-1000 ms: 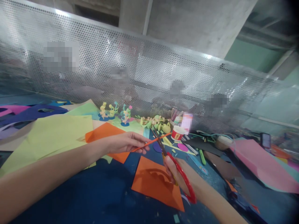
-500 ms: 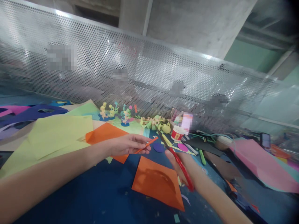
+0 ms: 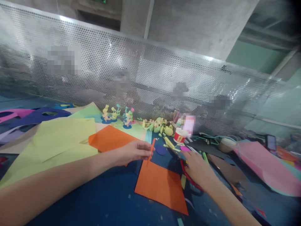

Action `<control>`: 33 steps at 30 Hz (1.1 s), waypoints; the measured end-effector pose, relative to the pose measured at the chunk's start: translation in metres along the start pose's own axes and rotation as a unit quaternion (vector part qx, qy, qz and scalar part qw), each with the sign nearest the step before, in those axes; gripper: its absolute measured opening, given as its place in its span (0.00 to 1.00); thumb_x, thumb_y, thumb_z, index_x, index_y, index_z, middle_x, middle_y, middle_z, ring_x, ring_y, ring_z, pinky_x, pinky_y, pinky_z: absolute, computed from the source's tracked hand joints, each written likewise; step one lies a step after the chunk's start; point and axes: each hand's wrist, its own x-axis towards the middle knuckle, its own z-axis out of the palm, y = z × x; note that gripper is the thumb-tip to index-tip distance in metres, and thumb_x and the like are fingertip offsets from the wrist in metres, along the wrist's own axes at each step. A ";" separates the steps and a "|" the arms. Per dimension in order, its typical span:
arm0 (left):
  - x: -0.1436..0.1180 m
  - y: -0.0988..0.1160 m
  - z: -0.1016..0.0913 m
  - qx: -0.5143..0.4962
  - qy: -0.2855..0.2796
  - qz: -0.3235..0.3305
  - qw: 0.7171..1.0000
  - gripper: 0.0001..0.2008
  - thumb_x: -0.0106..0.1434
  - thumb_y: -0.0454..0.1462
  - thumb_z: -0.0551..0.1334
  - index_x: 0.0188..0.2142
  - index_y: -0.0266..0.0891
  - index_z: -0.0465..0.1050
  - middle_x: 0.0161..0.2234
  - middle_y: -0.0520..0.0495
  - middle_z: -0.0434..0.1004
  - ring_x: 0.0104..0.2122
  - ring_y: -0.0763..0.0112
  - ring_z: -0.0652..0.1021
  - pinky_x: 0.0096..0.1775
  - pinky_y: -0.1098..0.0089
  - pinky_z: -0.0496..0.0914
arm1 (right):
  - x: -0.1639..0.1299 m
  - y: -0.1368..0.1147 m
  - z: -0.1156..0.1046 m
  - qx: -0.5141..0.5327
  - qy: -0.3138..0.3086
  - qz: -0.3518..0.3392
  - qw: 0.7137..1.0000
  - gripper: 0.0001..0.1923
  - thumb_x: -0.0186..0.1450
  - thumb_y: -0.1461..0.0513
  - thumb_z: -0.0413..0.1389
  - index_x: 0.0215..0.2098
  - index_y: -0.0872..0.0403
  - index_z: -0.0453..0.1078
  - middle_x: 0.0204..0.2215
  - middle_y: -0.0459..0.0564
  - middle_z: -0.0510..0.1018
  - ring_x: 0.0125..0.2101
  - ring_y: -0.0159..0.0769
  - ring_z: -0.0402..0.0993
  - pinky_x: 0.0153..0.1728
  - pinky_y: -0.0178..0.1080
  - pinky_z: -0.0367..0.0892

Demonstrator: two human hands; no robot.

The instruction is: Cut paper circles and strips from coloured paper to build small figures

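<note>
Beyond hands: paper figures (image 3: pixel 117 113), glue pot (image 3: pixel 179 136).

Your right hand (image 3: pixel 197 168) has dropped from mid-air to the table, the red scissors (image 3: pixel 188 175) apparently lying flat beneath it. The orange strip (image 3: pixel 151 150) in your left hand (image 3: pixel 134 152) now hangs nearly upright instead of slanting toward the blades.

yellow-green paper sheets (image 3: pixel 58 141), small paper figures (image 3: pixel 117 113), red-white cup (image 3: pixel 179 136) beside pink paper (image 3: pixel 263 163)
</note>
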 end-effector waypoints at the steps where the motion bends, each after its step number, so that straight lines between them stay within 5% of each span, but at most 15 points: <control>1: 0.000 -0.002 0.002 0.014 0.000 0.007 1.000 0.09 0.53 0.37 0.67 0.35 0.37 0.74 0.32 0.50 0.73 0.33 0.75 0.73 0.40 0.72 0.66 | -0.001 -0.003 0.000 0.005 0.002 -0.021 1.000 0.26 0.57 0.71 0.49 0.54 0.56 0.62 0.48 0.58 0.70 0.48 0.48 0.66 0.44 0.43 0.63; 7: 0.003 -0.016 0.012 0.057 0.018 0.043 0.997 0.13 0.52 0.40 0.66 0.37 0.37 0.74 0.31 0.49 0.74 0.31 0.74 0.73 0.38 0.71 0.65 | 0.003 0.004 -0.005 0.025 0.041 0.000 0.999 0.19 0.59 0.72 0.46 0.44 0.57 0.70 0.43 0.59 0.75 0.45 0.50 0.70 0.43 0.48 0.63; 9: 0.003 -0.018 0.014 0.078 0.034 0.053 0.995 0.14 0.52 0.41 0.66 0.38 0.37 0.74 0.31 0.48 0.75 0.32 0.73 0.73 0.39 0.70 0.65 | 0.003 0.000 -0.011 0.137 0.059 0.015 0.989 0.13 0.61 0.66 0.48 0.43 0.56 0.69 0.39 0.58 0.76 0.42 0.48 0.72 0.42 0.46 0.64; 12: 0.003 -0.019 0.016 0.097 0.029 0.070 0.992 0.13 0.53 0.42 0.65 0.36 0.38 0.75 0.31 0.49 0.76 0.32 0.73 0.73 0.39 0.71 0.65 | -0.001 -0.022 -0.020 0.430 0.036 -0.015 0.902 0.17 0.62 0.54 0.50 0.45 0.54 0.66 0.36 0.53 0.76 0.34 0.39 0.75 0.36 0.40 0.69; 15: 0.002 -0.019 0.018 0.100 0.019 0.060 0.993 0.12 0.51 0.41 0.66 0.35 0.38 0.76 0.30 0.50 0.76 0.29 0.74 0.73 0.35 0.73 0.65 | -0.008 -0.050 -0.027 0.586 0.010 -0.070 0.807 0.20 0.61 0.52 0.51 0.48 0.52 0.64 0.39 0.51 0.75 0.34 0.35 0.74 0.35 0.37 0.70; 20: -0.001 -0.020 0.021 0.121 -0.006 0.038 0.992 0.12 0.51 0.40 0.67 0.35 0.39 0.77 0.30 0.51 0.76 0.30 0.74 0.72 0.34 0.75 0.64 | -0.012 -0.065 -0.025 0.638 0.036 -0.054 0.767 0.14 0.59 0.52 0.55 0.31 0.54 0.71 0.27 0.48 0.76 0.27 0.32 0.71 0.31 0.35 0.68; 25: 0.001 -0.023 0.019 0.140 -0.014 0.050 0.989 0.13 0.53 0.42 0.65 0.37 0.39 0.76 0.31 0.50 0.76 0.30 0.74 0.72 0.34 0.74 0.64 | -0.009 -0.064 -0.016 0.719 0.001 0.011 0.695 0.16 0.54 0.52 0.60 0.33 0.56 0.73 0.25 0.47 0.77 0.25 0.29 0.69 0.31 0.33 0.66; 29: 0.001 -0.021 0.017 0.239 0.014 0.050 0.970 0.17 0.57 0.48 0.60 0.40 0.39 0.75 0.32 0.48 0.76 0.31 0.71 0.73 0.35 0.72 0.66 | -0.008 -0.059 -0.017 0.686 0.078 0.012 0.724 0.15 0.56 0.51 0.58 0.30 0.56 0.71 0.23 0.47 0.75 0.26 0.30 0.70 0.31 0.33 0.66; 33: -0.007 -0.013 0.020 0.469 0.001 0.109 0.877 0.23 0.54 0.52 0.60 0.46 0.44 0.72 0.43 0.45 0.72 0.43 0.62 0.71 0.44 0.66 0.65 | -0.007 -0.046 -0.019 0.582 0.190 0.003 0.791 0.15 0.61 0.51 0.52 0.33 0.54 0.69 0.25 0.47 0.74 0.26 0.33 0.69 0.28 0.34 0.66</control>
